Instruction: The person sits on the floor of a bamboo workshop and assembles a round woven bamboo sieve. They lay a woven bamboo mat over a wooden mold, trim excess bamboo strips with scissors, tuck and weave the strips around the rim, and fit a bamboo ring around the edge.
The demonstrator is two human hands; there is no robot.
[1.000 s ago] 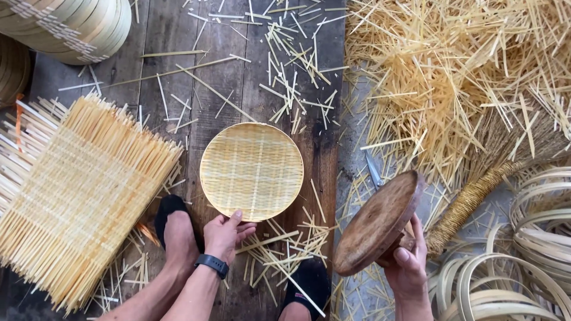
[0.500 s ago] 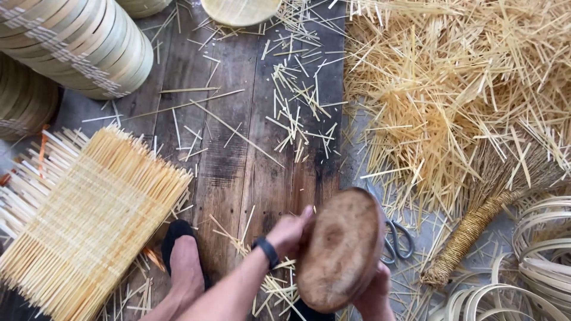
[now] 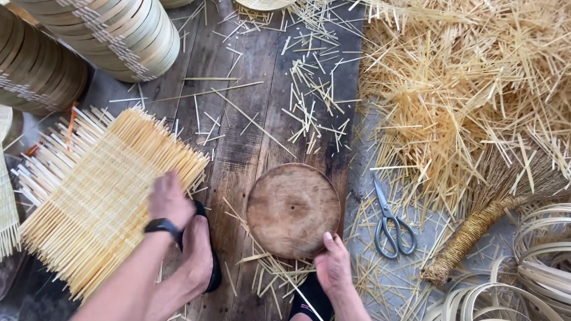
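A round wooden disc [image 3: 293, 209] lies flat on the dark plank floor [image 3: 238, 131]. My right hand [image 3: 334, 268] grips its near rim, thumb on the top face. My left hand [image 3: 169, 201], with a black wristband, is blurred and reaches over the right edge of a square woven bamboo mat [image 3: 98, 199]; nothing is in it. My left foot in a black sandal [image 3: 199, 255] rests just under that hand. My right foot's sandal [image 3: 309, 304] shows at the bottom edge.
Grey scissors [image 3: 389, 227] lie right of the disc, beside a straw hand broom [image 3: 476, 229]. A heap of bamboo slivers [image 3: 476, 89] fills the right. Stacked bamboo hoops [image 3: 119, 35] stand top left, loose hoops [image 3: 529, 279] bottom right. A round woven piece [image 3: 264, 5] peeks in at top.
The wooden disc, held up tilted before, now lies flat on the planks. My left hand has left it and swung left to the woven mat. The round woven piece has slid up out of view.
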